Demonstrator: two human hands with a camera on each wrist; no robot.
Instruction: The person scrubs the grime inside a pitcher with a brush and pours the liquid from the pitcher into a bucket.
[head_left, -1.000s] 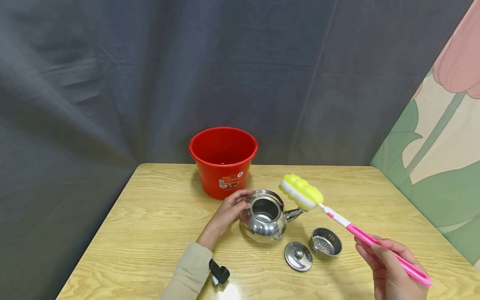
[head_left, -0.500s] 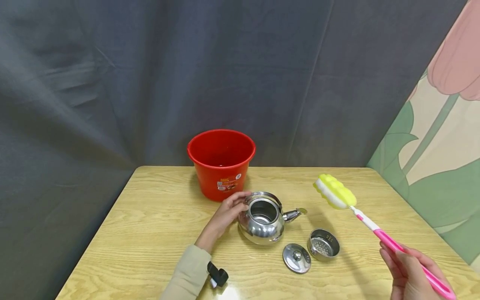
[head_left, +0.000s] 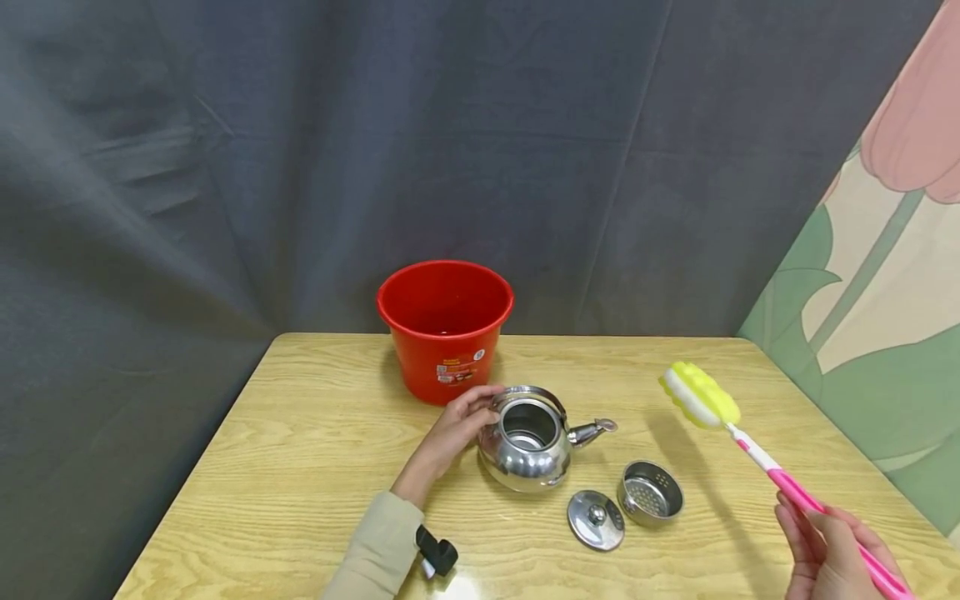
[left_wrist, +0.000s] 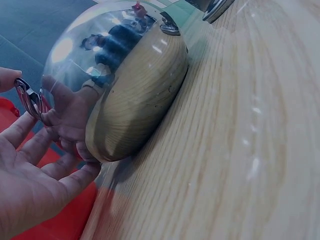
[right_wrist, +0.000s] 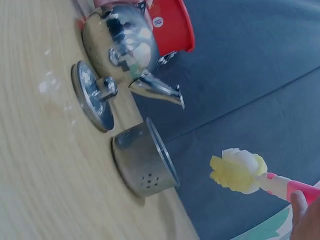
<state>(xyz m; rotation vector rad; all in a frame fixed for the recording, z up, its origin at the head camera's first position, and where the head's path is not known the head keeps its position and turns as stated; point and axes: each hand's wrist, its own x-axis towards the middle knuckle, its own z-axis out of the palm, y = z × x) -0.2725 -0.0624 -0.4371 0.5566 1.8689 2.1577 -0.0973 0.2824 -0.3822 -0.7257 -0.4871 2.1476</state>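
While our right hand [head_left: 836,554] grips the brush [head_left: 786,483], its sponge [head_left: 701,394] pointing forward-left, well right of the kettle [head_left: 525,468], our left hand [head_left: 452,431] rests nearly straight fingers on the kettle.

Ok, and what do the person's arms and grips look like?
On the left, a pale beige sleeve with a black strap and a small black piece near its cuff. The left grip and right grip are ungloved; no right sleeve shows.
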